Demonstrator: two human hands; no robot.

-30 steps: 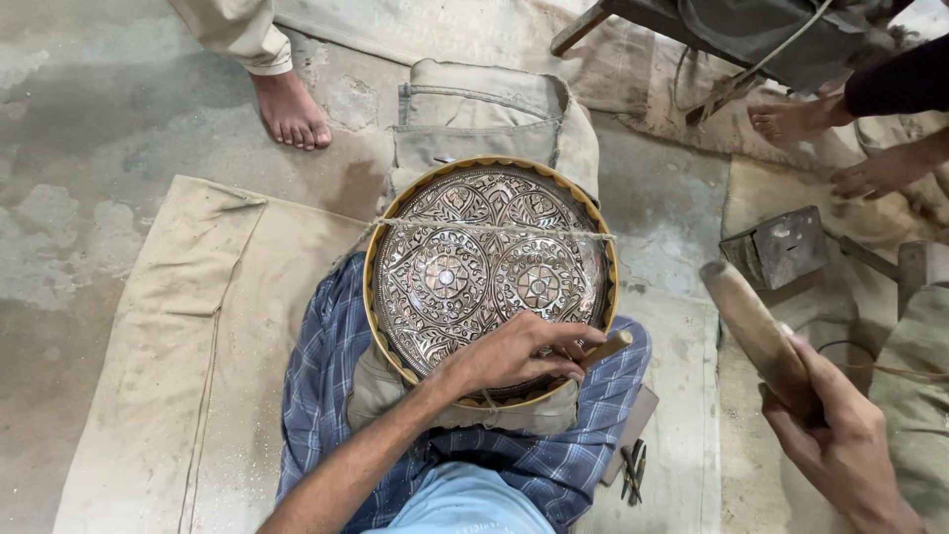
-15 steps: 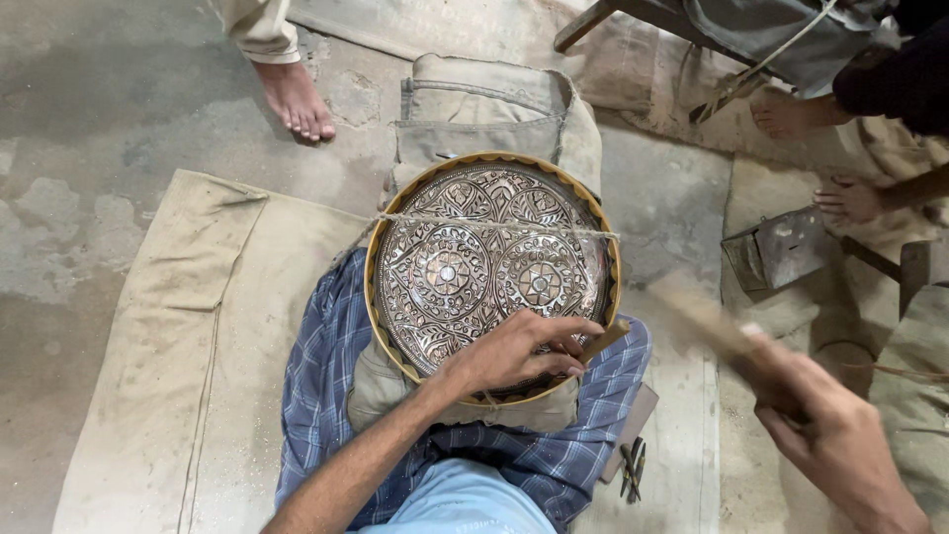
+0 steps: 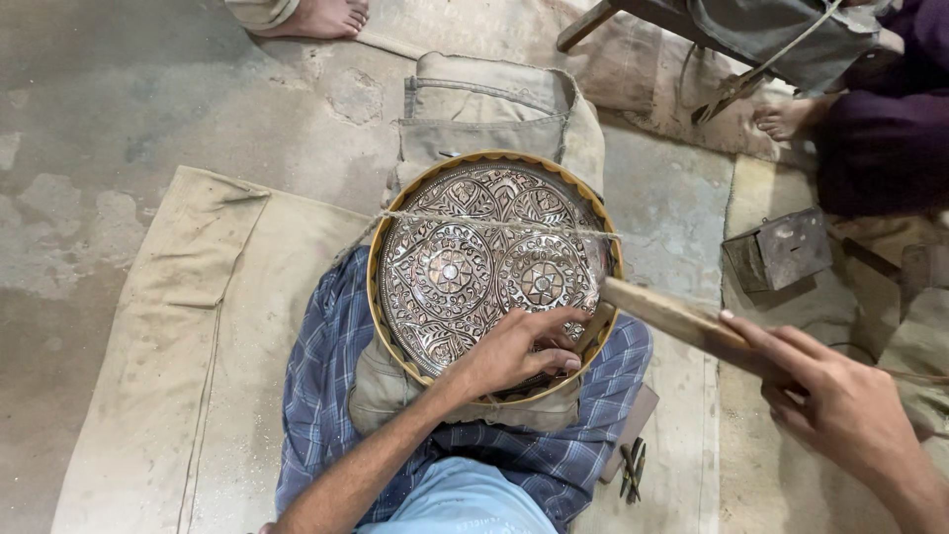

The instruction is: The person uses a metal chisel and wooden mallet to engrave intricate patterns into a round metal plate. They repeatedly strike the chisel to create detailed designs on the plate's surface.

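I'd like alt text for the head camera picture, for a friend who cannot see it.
Seen from above, a seated person's left hand holds a small tool against a round engraved metal plate in their lap, while the right hand brings a wooden-handled hammer to it. Other people's bare feet and a small metal box lie nearby on the cloth-covered floor.

Tray [image 3: 465, 267] on lap; metal box [image 3: 779, 249] right.

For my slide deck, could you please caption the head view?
Left hand steadies a punch on an engraved round tray; right hand holds a wooden mallet.
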